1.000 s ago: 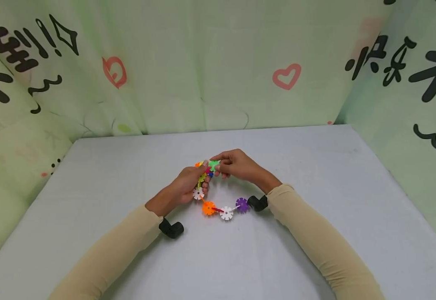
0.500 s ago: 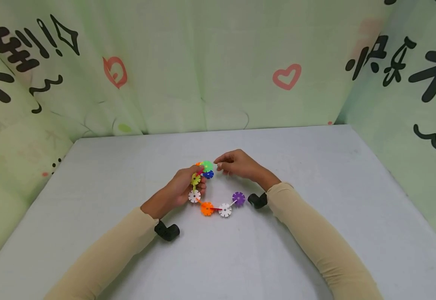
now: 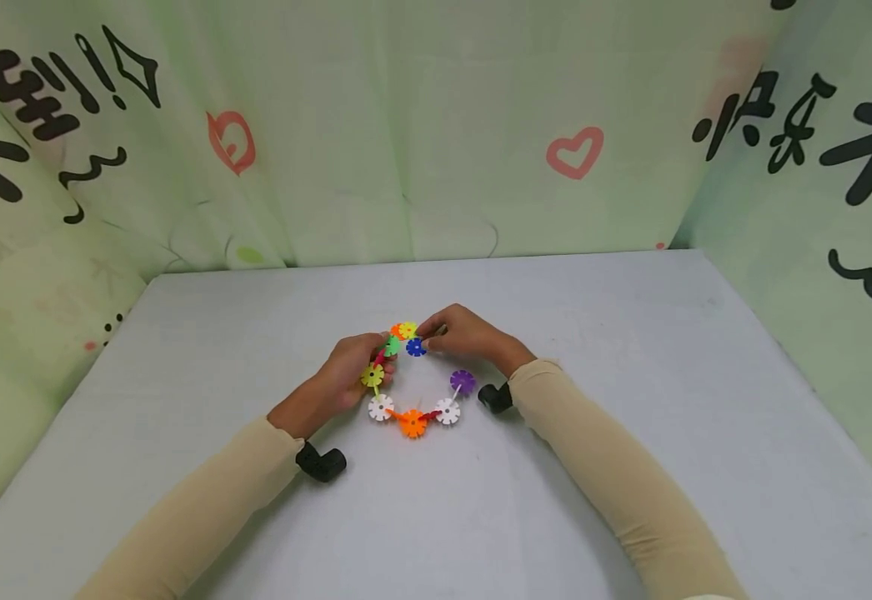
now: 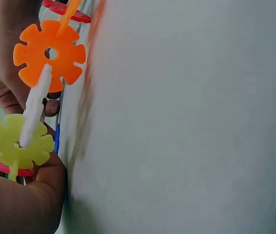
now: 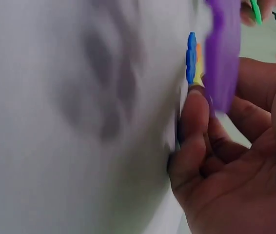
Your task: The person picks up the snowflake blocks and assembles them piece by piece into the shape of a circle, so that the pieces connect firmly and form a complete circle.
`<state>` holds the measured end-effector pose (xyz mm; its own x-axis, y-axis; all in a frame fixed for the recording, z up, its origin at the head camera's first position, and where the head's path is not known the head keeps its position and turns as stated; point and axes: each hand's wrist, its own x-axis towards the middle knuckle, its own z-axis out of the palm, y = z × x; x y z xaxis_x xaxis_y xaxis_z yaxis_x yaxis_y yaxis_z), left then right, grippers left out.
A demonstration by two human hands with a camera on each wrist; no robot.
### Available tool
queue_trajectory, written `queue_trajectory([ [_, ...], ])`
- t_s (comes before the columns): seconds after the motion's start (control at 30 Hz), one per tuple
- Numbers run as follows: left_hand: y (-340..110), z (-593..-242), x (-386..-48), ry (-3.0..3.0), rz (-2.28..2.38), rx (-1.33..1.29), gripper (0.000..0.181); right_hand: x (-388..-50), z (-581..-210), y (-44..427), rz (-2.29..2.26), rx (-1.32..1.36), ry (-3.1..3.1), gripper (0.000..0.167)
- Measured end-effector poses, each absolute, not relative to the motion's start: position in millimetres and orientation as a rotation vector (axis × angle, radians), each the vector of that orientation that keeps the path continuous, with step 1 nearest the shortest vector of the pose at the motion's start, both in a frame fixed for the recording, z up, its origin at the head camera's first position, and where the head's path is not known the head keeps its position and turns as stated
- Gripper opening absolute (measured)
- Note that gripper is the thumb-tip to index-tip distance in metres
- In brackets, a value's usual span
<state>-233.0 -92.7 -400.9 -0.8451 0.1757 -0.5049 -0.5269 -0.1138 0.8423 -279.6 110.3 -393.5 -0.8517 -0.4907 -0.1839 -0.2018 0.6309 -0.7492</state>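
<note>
A chain of notched plastic discs, linked edge to edge, curves in a half ring in the head view. Its yellow-green disc (image 3: 373,375), white disc (image 3: 381,407), orange disc (image 3: 413,423) and purple disc (image 3: 462,382) show. My left hand (image 3: 349,368) holds the upper left end, at the pink disc (image 3: 380,357) and green disc (image 3: 393,346). My right hand (image 3: 460,331) has thumb and forefinger at the edge of a blue disc (image 3: 416,347) and seems to pinch it. The right wrist view shows this blue disc (image 5: 191,58) at the fingertips, partly behind the purple disc (image 5: 223,58).
Another yellow disc (image 3: 408,331) and an orange disc (image 3: 398,332) lie beside the blue one. The white-covered table (image 3: 436,525) stretches around both arms. Printed curtains (image 3: 406,125) enclose its back and sides. A black wrist device (image 3: 321,463) sits at the left cuff.
My right hand let go of the green disc, drew back, then moved left to the blue disc. My left hand moved left and nearer with the chain, uncovering the yellow and orange discs.
</note>
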Motion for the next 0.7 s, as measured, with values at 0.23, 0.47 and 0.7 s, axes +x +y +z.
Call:
queue_trajectory([
  [0.23,-100,-402,-233,1.714,2.019,-0.333,0.040,-279,-396,96,-0.910,-0.592,2.556,0.030],
  [0.47,-101,-404,-233,1.715,2.009,-0.326,0.040,-275,-393,97,-0.916,-0.617,2.568,0.028],
  [0.7,-95,-402,-234,1.755,1.946,-0.350,0.040,-276,-394,105,-1.012,-0.613,2.546,0.015],
])
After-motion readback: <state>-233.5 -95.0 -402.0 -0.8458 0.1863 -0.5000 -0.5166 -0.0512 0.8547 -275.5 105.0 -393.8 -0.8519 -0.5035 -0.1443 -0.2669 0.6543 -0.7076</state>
